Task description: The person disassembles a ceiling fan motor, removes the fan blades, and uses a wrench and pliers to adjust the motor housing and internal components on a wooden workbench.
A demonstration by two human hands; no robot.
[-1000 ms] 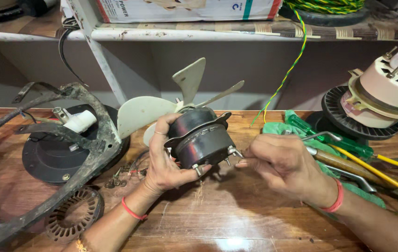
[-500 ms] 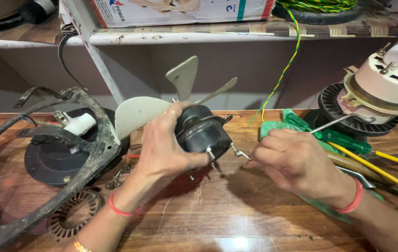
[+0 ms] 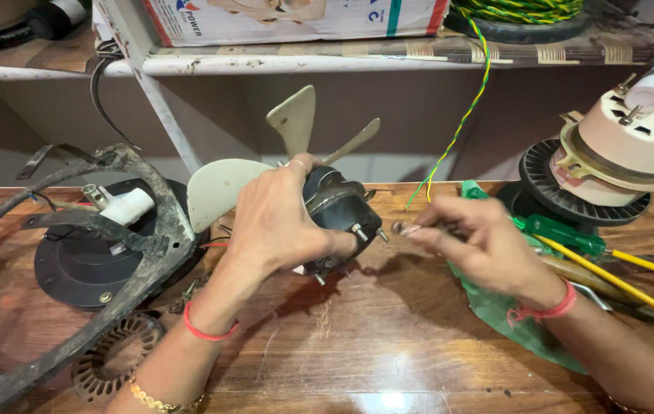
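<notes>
The left hand [image 3: 277, 226] is wrapped around a small black fan motor [image 3: 338, 211], fingers and thumb pressed against its casing, holding it tilted just above the wooden table [image 3: 357, 345] with its threaded studs pointing toward the right hand [image 3: 472, 238]. The beige fan blades [image 3: 223, 188] on the motor's far end stick out behind the left hand. The right hand sits just beside the motor, on the stud side, with thumb and fingertips pinched on a small metal part [image 3: 402, 228], likely a nut or washer, though it is too small to tell. Apart from the motor, on the left-hand side, lie a grimy metal frame [image 3: 139, 253] over a round black disc [image 3: 74, 264], and nearer the viewer a ringed stator core [image 3: 116, 360]. Beyond the right hand from the motor are a green plastic bag [image 3: 511, 314], a green-handled screwdriver [image 3: 560, 234] and a cream-coloured motor unit [image 3: 629, 149] on a black ribbed ring. As I judge it, the pinched part could slip from the fingertips and roll off among the clutter, because the hold on it is slight; and the motor, held one-handed and tilted, could twist in the palm so that stud and part fail to line up.
</notes>
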